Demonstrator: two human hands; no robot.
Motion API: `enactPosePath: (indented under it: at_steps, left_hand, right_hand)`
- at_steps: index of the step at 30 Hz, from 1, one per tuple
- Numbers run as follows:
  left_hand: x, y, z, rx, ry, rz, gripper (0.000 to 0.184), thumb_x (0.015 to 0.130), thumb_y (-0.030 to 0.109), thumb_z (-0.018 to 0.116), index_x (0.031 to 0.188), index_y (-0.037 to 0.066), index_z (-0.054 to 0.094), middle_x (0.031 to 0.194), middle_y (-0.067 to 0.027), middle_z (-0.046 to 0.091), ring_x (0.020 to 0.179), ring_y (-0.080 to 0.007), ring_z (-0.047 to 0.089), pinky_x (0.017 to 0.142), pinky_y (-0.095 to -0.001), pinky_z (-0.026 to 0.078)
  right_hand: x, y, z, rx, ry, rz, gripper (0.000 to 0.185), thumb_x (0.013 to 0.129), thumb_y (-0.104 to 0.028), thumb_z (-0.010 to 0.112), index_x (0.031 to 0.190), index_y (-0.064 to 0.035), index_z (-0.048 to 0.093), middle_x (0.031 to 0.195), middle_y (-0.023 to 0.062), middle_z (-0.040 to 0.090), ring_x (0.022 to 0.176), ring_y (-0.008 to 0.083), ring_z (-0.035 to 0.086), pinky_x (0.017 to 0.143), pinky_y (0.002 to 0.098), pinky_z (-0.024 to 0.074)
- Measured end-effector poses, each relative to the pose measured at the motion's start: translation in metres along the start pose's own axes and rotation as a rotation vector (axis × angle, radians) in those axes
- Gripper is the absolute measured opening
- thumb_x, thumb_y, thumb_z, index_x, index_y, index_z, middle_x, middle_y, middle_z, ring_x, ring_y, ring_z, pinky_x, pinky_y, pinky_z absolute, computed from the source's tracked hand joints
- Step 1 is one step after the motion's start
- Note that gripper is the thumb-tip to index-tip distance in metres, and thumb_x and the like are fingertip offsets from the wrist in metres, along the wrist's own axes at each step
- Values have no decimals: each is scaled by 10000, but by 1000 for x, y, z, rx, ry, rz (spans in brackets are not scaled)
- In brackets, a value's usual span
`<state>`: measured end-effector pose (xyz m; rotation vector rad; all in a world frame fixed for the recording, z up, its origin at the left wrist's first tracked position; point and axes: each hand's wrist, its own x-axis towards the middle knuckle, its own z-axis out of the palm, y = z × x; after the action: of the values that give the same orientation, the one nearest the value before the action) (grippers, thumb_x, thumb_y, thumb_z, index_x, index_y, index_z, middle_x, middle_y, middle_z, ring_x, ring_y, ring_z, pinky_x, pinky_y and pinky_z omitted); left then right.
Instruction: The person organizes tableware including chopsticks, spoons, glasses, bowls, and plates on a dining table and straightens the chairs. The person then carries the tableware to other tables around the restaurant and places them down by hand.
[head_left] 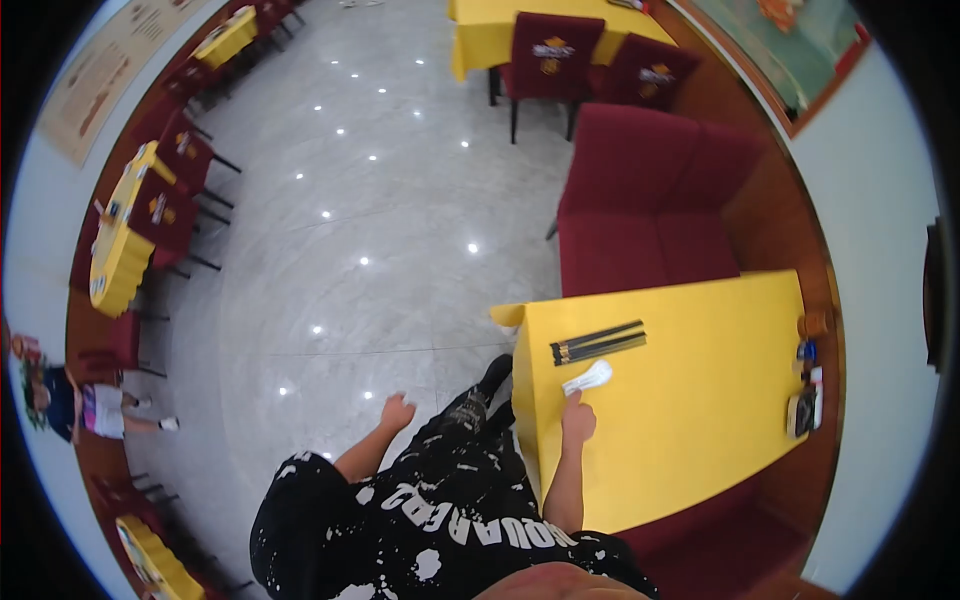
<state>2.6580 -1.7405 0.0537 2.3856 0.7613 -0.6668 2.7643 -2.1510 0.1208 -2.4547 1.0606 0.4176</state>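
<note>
The right hand (578, 420) is over the near left part of the yellow table (690, 400), a finger reaching the end of the white spoons (588, 377), though whether it grips them I cannot tell; the black chopsticks (600, 343) lie just beyond. The left hand (397, 411) hangs over the grey floor (390, 300), fingers partly curled, with nothing visible in it
</note>
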Motion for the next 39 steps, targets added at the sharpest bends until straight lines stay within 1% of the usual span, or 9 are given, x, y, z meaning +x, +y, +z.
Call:
enactPosePath:
  at_steps: [3, 10, 16, 19, 21, 29, 32, 37, 39]
  left_hand:
    - [-64, -109, 29, -63, -40, -273, 559, 818, 361, 583, 1187, -56, 629, 1184, -306, 643, 1161, -440, 597, 1008, -481, 471]
    - [-207, -273, 123, -537, -107, -543, 323, 834, 265, 541, 843, -39, 649, 749, -201, 674, 644, -328, 683, 530, -444, 539]
    - [-245, -390, 184, -1184, 196, -744, 332, 841, 285, 539, 901, -7, 686, 795, -188, 697, 632, -308, 680, 555, -438, 542]
    - [-279, -465, 221, -1502, 414, -868, 341, 844, 294, 538, 929, 8, 704, 818, -182, 708, 626, -298, 679, 568, -436, 544]
    - [-317, -511, 228, -1439, 452, -930, 355, 837, 302, 538, 931, 6, 710, 855, -206, 713, 621, -305, 677, 601, -444, 548]
    - [-415, -622, 268, -1465, 854, -1346, 387, 826, 318, 535, 961, 9, 723, 953, -243, 711, 973, -402, 680, 861, -474, 535]
    - [-429, -663, 278, -1542, 798, -1486, 258, 847, 238, 569, 896, 14, 686, 741, -128, 681, 611, -236, 658, 576, -384, 536]
    - [-468, -721, 264, -918, 294, -1047, 261, 844, 250, 572, 923, 64, 738, 966, -232, 715, 914, -348, 708, 818, -464, 552]
    - [-472, -746, 231, -1306, 419, -1181, 286, 851, 262, 591, 965, 42, 734, 954, -222, 716, 915, -337, 707, 809, -444, 546]
  right_hand:
    - [-33, -24, -19, 78, 61, -128, 657, 944, -544, 441, 785, 32, 713, 815, 281, 687, 802, 466, 667, 742, 532, 516]
    - [-111, -96, 64, 4, -69, -671, 553, 917, -465, 492, 780, 36, 681, 825, 283, 676, 815, 491, 640, 763, 541, 490]
    - [-299, -146, 175, -277, -302, -968, 526, 863, -451, 524, 881, 46, 694, 941, 294, 686, 954, 476, 646, 857, 510, 493]
    - [-301, -100, 311, -370, -613, -846, 417, 880, -378, 551, 756, 9, 646, 783, 229, 693, 706, 356, 685, 614, 496, 522]
    - [-299, -63, 373, -621, -823, -726, 398, 893, -365, 547, 738, -7, 624, 744, 207, 684, 624, 316, 676, 539, 478, 513]
    - [-476, -96, 469, -1354, -1012, -1201, 330, 906, -310, 545, 787, -7, 599, 717, 187, 659, 561, 296, 642, 465, 451, 479]
    - [-582, -114, 556, -1457, -1030, -1292, 305, 911, -290, 544, 806, -7, 589, 707, 180, 650, 537, 289, 629, 437, 442, 466]
    - [-813, -154, 752, -1291, -1049, -1160, 264, 918, -256, 542, 837, -7, 573, 690, 167, 634, 498, 276, 607, 390, 425, 445]
    - [-975, -164, 797, -990, -943, -919, 252, 911, -247, 469, 869, -20, 571, 719, 215, 635, 499, 310, 593, 418, 459, 460]
